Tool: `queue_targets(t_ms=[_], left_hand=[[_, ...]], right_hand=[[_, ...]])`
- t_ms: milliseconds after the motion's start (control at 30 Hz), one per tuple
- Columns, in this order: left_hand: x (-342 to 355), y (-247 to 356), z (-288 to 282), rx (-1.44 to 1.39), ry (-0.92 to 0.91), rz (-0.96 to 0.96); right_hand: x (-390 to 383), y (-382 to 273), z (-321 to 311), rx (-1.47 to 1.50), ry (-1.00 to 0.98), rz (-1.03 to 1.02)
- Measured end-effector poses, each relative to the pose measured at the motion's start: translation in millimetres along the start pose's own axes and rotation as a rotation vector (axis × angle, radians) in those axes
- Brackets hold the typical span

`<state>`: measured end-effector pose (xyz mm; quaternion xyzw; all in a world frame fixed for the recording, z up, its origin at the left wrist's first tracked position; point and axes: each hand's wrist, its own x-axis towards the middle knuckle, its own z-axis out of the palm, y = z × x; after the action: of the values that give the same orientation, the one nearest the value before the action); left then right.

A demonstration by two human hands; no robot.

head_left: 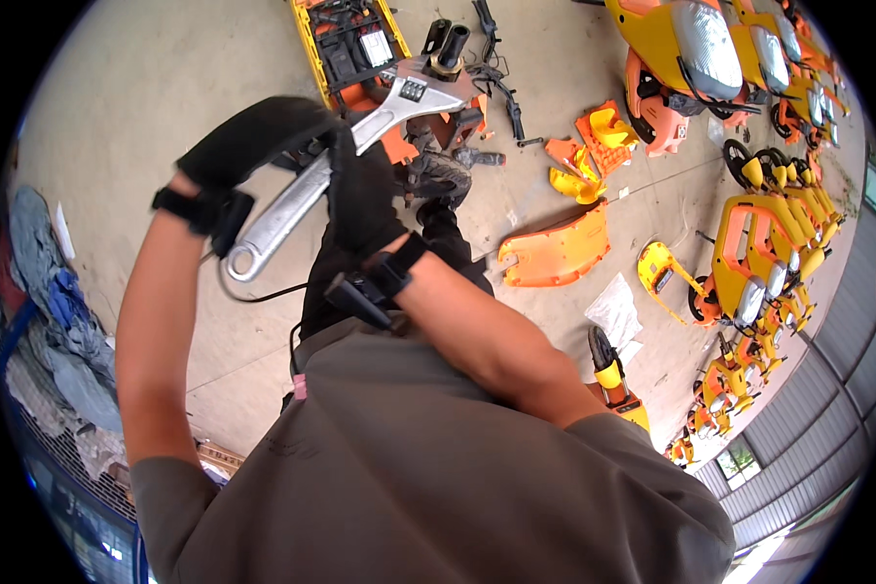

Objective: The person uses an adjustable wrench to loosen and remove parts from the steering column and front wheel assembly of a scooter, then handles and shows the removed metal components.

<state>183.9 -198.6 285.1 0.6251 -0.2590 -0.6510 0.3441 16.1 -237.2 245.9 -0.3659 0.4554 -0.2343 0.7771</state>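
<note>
A large silver adjustable wrench (280, 222) slants across the view, its ringed handle end toward me and its jaws away from me. My left hand (253, 144), in a black glove, reaches over the handle from the left with its fingers closed on it. My right hand (363, 198), also black-gloved, is wrapped around the handle from the right. At the jaws stands a dark tube with a brass-coloured collar (448, 60); whether the jaws touch it I cannot tell. My hands hide the middle of the handle.
Orange and yellow panels (557, 249) lie on the floor at right. Yellow-orange scooters (686, 54) stand in rows farther right. A yellow-edged frame (313, 49) with dark parts is ahead. Loose black handlebar parts (506, 92) lie beyond the wrench. Crumpled cloths (68, 311) are at left.
</note>
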Motion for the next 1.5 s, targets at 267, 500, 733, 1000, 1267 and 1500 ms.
queue_targets(t_ms=[267,500,733,1000,1267,1500], left_hand=[[-79.7,10.3,-29.3,0.229,0.243,-0.185],[-96.5,11.2,-9.8,0.295,0.239,-0.034],[-90.8,13.6,94.9,-0.088,-0.051,-0.038],[-22.2,-11.3,94.3,-0.024,0.101,0.061],[120.9,-32.4,91.0,0.415,0.661,0.622],[196.8,-39.1,92.3,0.363,0.650,0.635]], right_hand=[[35.5,26.9,62.8,0.430,0.163,0.109],[11.8,9.7,26.7,-0.022,-0.032,0.012],[-19.5,-52.1,-61.3,-0.014,-0.166,0.378],[20.7,-97.4,-173.1,-0.627,-0.607,-0.027],[37.8,-175.1,-234.3,-0.482,-0.437,0.736],[-55.3,-163.6,-291.0,-0.493,-0.184,0.574]])
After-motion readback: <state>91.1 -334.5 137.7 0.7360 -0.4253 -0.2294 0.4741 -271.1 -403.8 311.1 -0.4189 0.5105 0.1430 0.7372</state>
